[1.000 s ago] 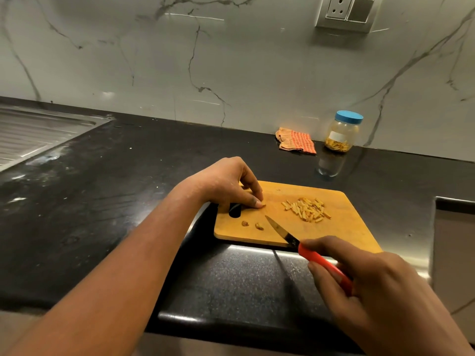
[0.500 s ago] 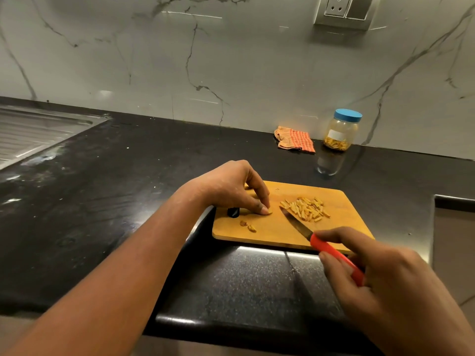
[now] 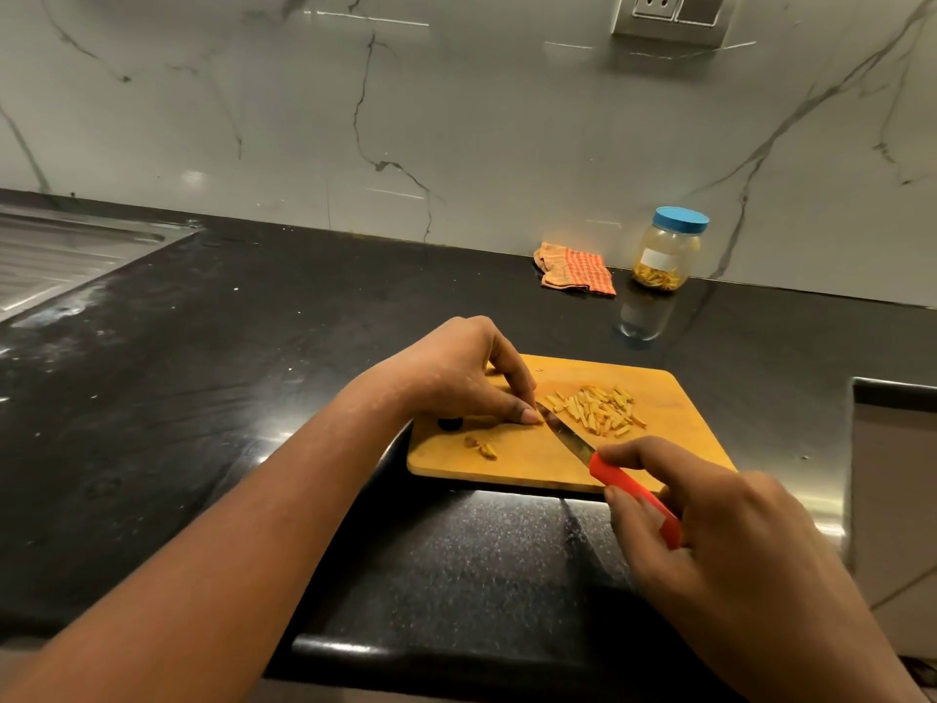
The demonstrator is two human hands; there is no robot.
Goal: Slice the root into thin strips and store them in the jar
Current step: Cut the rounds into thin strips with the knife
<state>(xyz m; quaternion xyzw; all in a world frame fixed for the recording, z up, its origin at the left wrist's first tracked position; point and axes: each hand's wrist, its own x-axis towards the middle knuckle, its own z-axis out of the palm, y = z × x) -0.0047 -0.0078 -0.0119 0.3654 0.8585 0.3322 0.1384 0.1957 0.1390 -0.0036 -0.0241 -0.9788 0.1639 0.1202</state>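
A wooden cutting board [image 3: 674, 438] lies on the black counter. On its right half sits a pile of thin yellow root strips [image 3: 596, 411]; two small scraps [image 3: 481, 447] lie near its left front. My left hand [image 3: 456, 372] has curled fingertips pressed on the board, pinching a root piece that is mostly hidden under them. My right hand [image 3: 720, 530] grips the red handle of a knife [image 3: 568, 434], whose blade tip lies against my left fingertips. A clear jar [image 3: 667, 251] with a blue lid, holding some strips, stands by the wall.
An orange checked cloth [image 3: 575, 270] lies left of the jar. A steel sink drainboard [image 3: 56, 251] is at the far left. A raised ledge [image 3: 895, 393] stands right of the board. A wall socket [image 3: 669, 12] is above.
My right hand has carried the knife forward and right, from the board's front edge up to my left fingertips. My left hand has shifted slightly right along the board.
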